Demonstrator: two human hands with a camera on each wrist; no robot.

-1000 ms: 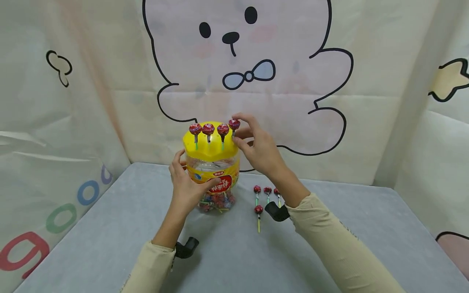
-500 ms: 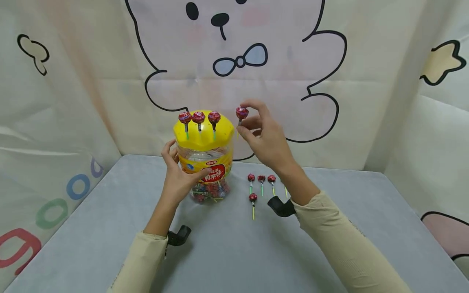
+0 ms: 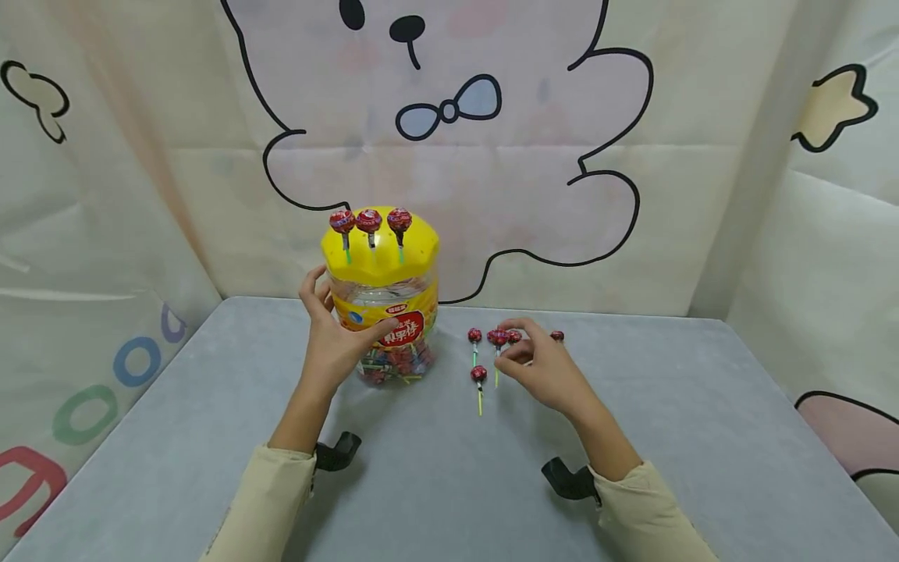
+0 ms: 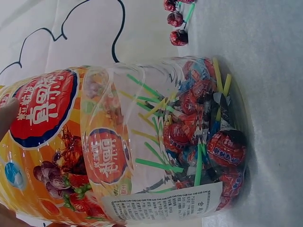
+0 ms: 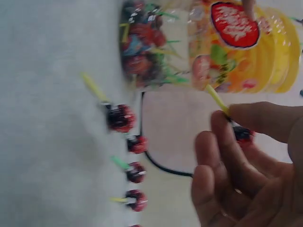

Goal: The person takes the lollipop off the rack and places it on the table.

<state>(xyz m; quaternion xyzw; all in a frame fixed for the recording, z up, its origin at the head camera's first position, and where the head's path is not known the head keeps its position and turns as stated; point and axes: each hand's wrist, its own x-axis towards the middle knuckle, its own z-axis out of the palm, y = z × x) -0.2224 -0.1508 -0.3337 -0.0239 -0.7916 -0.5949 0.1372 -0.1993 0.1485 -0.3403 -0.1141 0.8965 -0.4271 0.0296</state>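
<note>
A clear plastic candy jar (image 3: pixel 421 300) with a yellow lid (image 3: pixel 382 269) stands on the table, partly filled with lollipops (image 4: pixel 189 118). My left hand (image 3: pixel 333 343) grips it from the left side, thumb across the red label. Three red-wrapped lollipops (image 3: pixel 369 221) stick up from the lid in a row. Between thumb and fingers, my right hand (image 3: pixel 551 375) pinches another lollipop (image 5: pixel 244 135) by its yellow stick, above the loose row right of the jar. Nearest me there lies one lollipop (image 3: pixel 479 374), its stick towards me. The right hand partly hides the row behind.
A grey-blue cloth covers the table (image 3: pixel 435 476), with its back edge behind the jar. A printed fabric backdrop (image 3: pixel 520 195) hangs close behind and at both sides. Black wrist mounts (image 3: pixel 339 451) stick out under both sleeves.
My right hand has taken a lollipop off the lid's right end and carried it down and right to the row on the table. The left hand still grips the jar. The head view has shifted.
</note>
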